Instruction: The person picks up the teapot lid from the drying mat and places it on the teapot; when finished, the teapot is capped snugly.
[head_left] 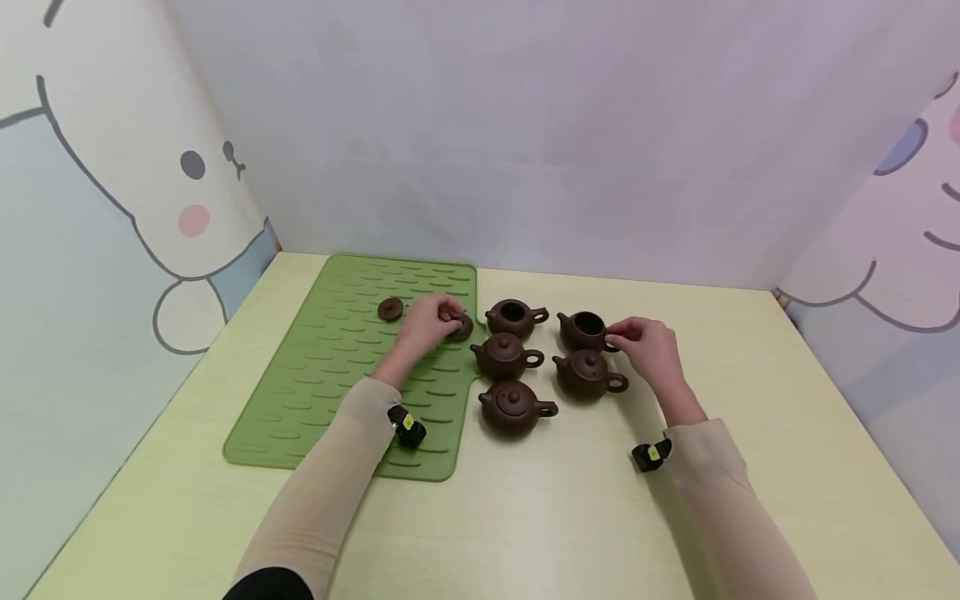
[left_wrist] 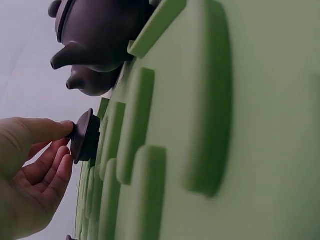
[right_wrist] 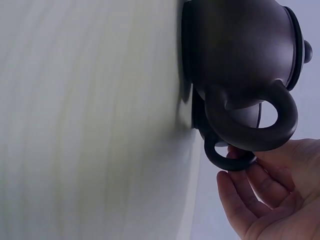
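My left hand (head_left: 429, 321) pinches the knob of a dark brown teapot lid (left_wrist: 86, 137) over the right part of the green mat (head_left: 300, 367). A second lid (head_left: 390, 309) lies on the mat to the left of that hand. On the right, my right hand (head_left: 647, 343) holds the handle (right_wrist: 230, 159) of a lidless teapot (head_left: 582, 331) between thumb and fingers; the pot stands upright on the table. Just in front of it is a lidded teapot (head_left: 587, 374), its handle large in the right wrist view.
Between the hands, a column of teapots stands by the mat's right edge: a lidless teapot (head_left: 513, 317) at the back, a lidded teapot (head_left: 504, 357) in the middle, another lidded teapot (head_left: 513, 408) nearest me. A pale curtain (head_left: 540, 150) hangs behind the wooden table (head_left: 555, 517).
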